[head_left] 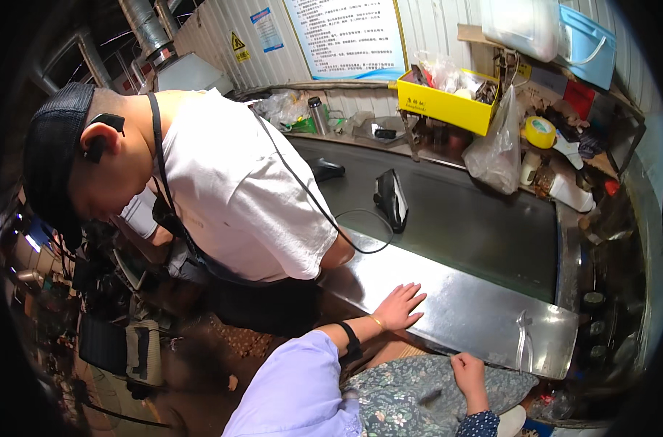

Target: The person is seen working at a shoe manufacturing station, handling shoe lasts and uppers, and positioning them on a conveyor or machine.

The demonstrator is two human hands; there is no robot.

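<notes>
My left hand lies palm down with fingers spread on the shiny metal ledge. A gold bracelet circles its wrist, and a black band is on the forearm. My right hand is curled into a fist over the floral apron; nothing sticks out of it. Near the ledge's right end lies a slim silvery thing with a bent top, its kind unclear. Beyond the ledge, a black-and-white shoe stands on the dark belt, with another dark shoe farther left, partly hidden by a co-worker.
The co-worker, in a white shirt and black cap, leans close on my left, facing away. Behind the belt, a shelf bears a yellow box, a thermos and a tape roll. A clear plastic bag hangs there. A thin black cable loops toward the ledge.
</notes>
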